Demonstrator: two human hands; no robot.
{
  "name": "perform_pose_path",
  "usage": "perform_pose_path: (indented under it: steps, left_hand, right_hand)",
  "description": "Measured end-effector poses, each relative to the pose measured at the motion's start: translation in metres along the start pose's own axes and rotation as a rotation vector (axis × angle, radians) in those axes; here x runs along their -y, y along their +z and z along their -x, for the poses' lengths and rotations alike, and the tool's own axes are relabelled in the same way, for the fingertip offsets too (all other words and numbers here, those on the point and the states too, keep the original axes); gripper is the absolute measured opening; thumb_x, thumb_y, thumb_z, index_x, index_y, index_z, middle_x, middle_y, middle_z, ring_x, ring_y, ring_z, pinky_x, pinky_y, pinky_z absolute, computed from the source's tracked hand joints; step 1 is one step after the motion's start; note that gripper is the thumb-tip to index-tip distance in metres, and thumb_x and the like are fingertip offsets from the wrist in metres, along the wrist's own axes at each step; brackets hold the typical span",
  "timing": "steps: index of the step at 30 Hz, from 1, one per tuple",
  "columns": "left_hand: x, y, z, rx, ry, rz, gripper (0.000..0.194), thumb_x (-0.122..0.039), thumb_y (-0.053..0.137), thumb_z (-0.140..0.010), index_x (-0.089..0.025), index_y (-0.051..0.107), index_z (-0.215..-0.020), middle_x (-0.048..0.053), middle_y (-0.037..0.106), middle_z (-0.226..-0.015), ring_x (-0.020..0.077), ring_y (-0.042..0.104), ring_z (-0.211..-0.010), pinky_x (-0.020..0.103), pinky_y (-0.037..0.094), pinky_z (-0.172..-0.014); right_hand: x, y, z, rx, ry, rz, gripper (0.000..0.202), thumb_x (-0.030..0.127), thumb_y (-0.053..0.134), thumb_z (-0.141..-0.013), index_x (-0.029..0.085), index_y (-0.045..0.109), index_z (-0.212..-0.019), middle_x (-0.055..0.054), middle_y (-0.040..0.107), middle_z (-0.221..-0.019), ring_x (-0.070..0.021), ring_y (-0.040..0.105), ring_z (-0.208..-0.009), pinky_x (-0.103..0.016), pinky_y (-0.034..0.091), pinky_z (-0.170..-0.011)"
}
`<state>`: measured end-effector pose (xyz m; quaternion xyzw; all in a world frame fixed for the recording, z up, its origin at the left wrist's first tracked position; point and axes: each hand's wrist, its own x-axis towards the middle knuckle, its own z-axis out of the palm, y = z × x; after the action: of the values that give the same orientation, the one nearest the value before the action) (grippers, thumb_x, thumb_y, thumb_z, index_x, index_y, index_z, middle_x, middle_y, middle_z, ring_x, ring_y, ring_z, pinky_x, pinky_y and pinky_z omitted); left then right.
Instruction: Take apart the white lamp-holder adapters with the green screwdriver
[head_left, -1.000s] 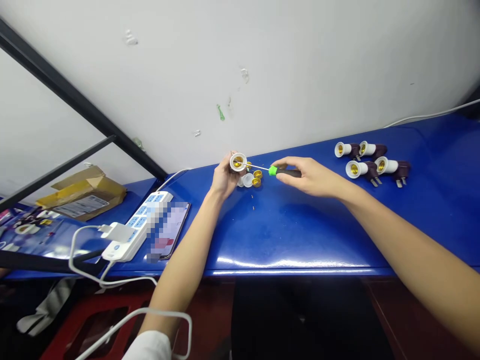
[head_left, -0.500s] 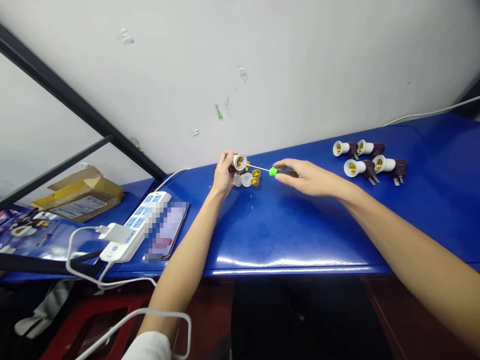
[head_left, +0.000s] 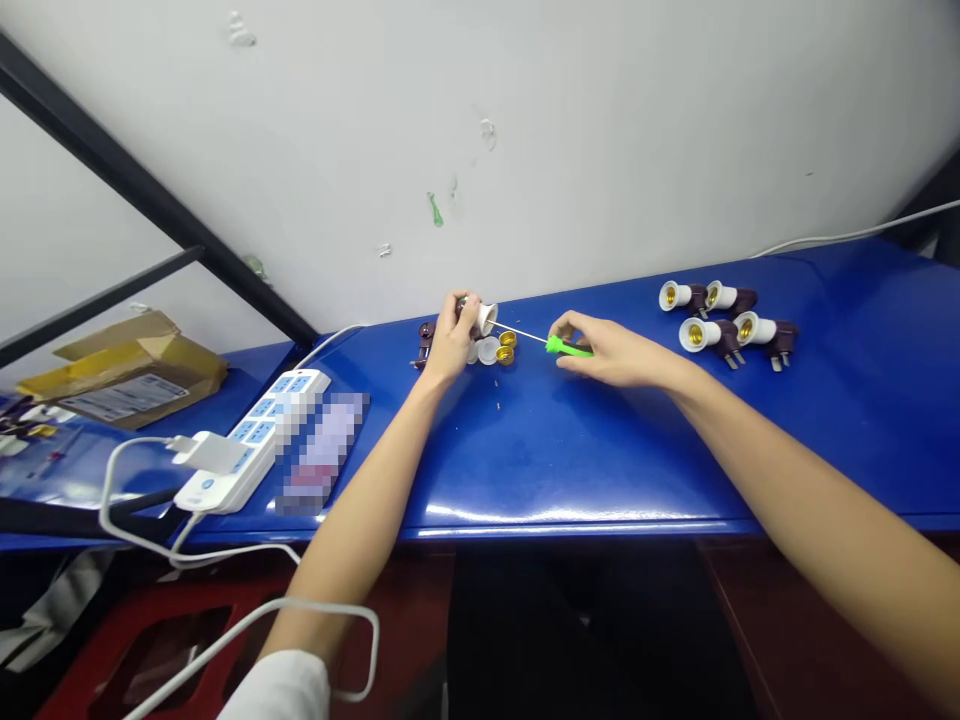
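Note:
My left hand is closed around a white lamp socket near the wall, its mouth turned to the right. In my right hand is a screwdriver with a green and black handle. Its thin shaft points left and the tip reaches the socket's mouth; whether it touches anything inside is hidden. Just below the socket lie gold threaded rings and a white round piece. Dark brown plug parts rest left of my left hand.
Several assembled lamp sockets with plugs stand on the blue table at the right. To the left are a white power strip, a blurred-out phone and a torn yellow-brown package. A white cable loops across my left forearm.
My left hand has tilted the socket so its mouth faces more to the right. The screwdriver's handle has turned in my right hand, showing more green. The whole view has shifted slightly.

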<state>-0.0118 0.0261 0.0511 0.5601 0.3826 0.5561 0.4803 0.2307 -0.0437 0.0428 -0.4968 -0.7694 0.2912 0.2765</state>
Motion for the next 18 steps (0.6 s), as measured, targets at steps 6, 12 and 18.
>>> perform_pose_path:
  steps: [6, 12, 18]
  left_hand:
    - [0.001, 0.002, 0.001, 0.000, -0.020, 0.000, 0.016, -0.023, 0.077, -0.094, -0.021, 0.067, -0.081, -0.004, 0.050, -0.065, 0.0089, 0.044, -0.058, 0.019, 0.037, -0.057]
    - [0.011, -0.004, -0.001, 0.056, 0.069, -0.095, 0.013, -0.027, 0.078, -0.093, -0.020, 0.070, -0.086, -0.003, 0.056, -0.070, 0.0108, 0.048, -0.064, 0.020, 0.039, -0.064]
    - [0.011, -0.004, -0.002, 0.036, -0.019, 0.016, 0.015, -0.024, 0.084, -0.087, -0.020, 0.070, -0.083, -0.002, 0.055, -0.070, 0.0100, 0.048, -0.063, 0.020, 0.039, -0.064]
  right_hand:
    - [-0.003, -0.002, 0.000, 0.092, -0.034, -0.024, 0.039, 0.046, 0.050, -0.100, 0.019, 0.072, -0.117, -0.011, 0.079, -0.113, -0.0256, 0.072, -0.100, -0.041, 0.055, -0.094]
    - [-0.007, -0.004, 0.001, -0.013, -0.019, -0.065, 0.037, 0.040, 0.073, -0.084, 0.020, 0.070, -0.115, -0.009, 0.078, -0.113, -0.0224, 0.070, -0.088, -0.039, 0.059, -0.082]
    - [-0.008, -0.009, 0.003, 0.006, -0.026, -0.078, 0.045, 0.046, 0.067, -0.092, 0.020, 0.075, -0.127, -0.010, 0.080, -0.116, -0.0260, 0.073, -0.100, -0.044, 0.057, -0.094]
